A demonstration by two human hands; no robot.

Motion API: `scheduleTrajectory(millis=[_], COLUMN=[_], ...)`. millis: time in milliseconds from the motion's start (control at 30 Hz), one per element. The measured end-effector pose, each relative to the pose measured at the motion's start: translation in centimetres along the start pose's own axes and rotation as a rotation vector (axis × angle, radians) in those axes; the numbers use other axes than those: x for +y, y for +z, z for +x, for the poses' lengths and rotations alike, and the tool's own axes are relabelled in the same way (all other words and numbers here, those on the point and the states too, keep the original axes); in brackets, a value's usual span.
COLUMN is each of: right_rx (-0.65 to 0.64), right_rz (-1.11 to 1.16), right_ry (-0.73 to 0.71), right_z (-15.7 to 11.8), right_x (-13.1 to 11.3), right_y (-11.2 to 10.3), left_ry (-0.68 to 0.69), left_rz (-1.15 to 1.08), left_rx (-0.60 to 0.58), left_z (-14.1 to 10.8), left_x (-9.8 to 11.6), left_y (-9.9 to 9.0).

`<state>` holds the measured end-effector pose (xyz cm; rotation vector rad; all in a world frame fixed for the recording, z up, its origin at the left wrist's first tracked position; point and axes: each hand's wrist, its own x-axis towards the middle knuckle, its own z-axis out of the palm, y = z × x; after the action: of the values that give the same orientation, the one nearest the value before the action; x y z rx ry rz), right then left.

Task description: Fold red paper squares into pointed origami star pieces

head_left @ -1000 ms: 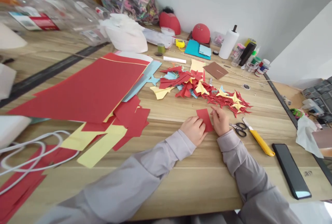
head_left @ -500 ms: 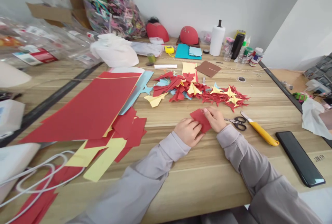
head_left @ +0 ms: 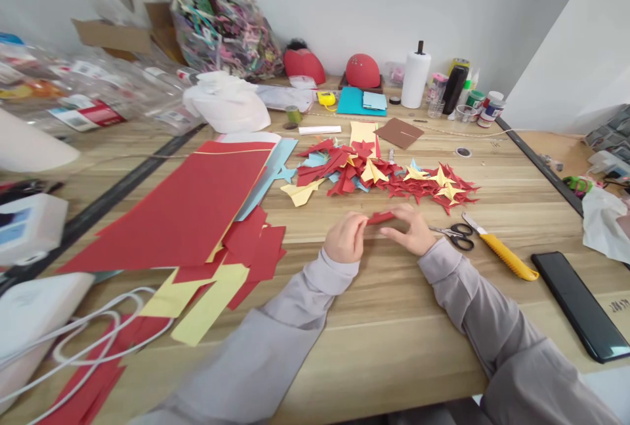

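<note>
A small piece of red paper [head_left: 380,218] is held up between my hands and seen nearly edge-on. My left hand [head_left: 346,237] pinches its left end, thumb against fingers. The fingers of my right hand [head_left: 411,231] are at its right end, while the thumb stands a little below, apart from it. Just beyond lies a long heap of folded red paper pieces [head_left: 339,172], with yellow folded stars [head_left: 444,179] and some blue ones among them. To the right of my right hand are black-handled scissors [head_left: 459,237] and a yellow utility knife [head_left: 506,256].
Large red sheets [head_left: 172,208] and cut red and yellow strips [head_left: 211,303] lie left. A white cable [head_left: 113,330] loops at front left. A black phone [head_left: 581,303] rests at right. Along the wall stand a bag of scraps [head_left: 226,35], red domes [head_left: 363,71] and bottles [head_left: 416,80].
The red paper has turned from showing its broad face to nearly edge-on. My left hand has drawn its fingers into a pinch, and my right thumb has come off the paper.
</note>
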<state>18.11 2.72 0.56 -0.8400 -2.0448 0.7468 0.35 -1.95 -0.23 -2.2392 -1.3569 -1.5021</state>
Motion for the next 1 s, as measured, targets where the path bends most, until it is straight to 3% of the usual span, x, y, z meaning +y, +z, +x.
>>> scheduleTrajectory(millis=[167, 267, 567, 1000], right_rx=[0.074, 0.107, 0.162, 0.114], right_rz=[0.133, 0.253, 0.378, 0.393], right_ry=[0.180, 0.286, 0.401, 0.438], right_z=[0.1, 0.1, 0.2, 0.1], right_x=[0.5, 0.7, 0.7, 0.0], right_y=[0.4, 0.3, 0.3, 0.0], left_ry=[-0.610, -0.778, -0.920, -1.070], left_rz=[-0.586, -0.744, -0.968, -0.937], left_rx=[0.108, 0.155, 0.118, 0.051], left_z=[0.0, 0.1, 1.1, 1.6], left_x=[-0.5, -0.9, -0.8, -0.1], left_y=[0.7, 1.3, 1.1, 0.2])
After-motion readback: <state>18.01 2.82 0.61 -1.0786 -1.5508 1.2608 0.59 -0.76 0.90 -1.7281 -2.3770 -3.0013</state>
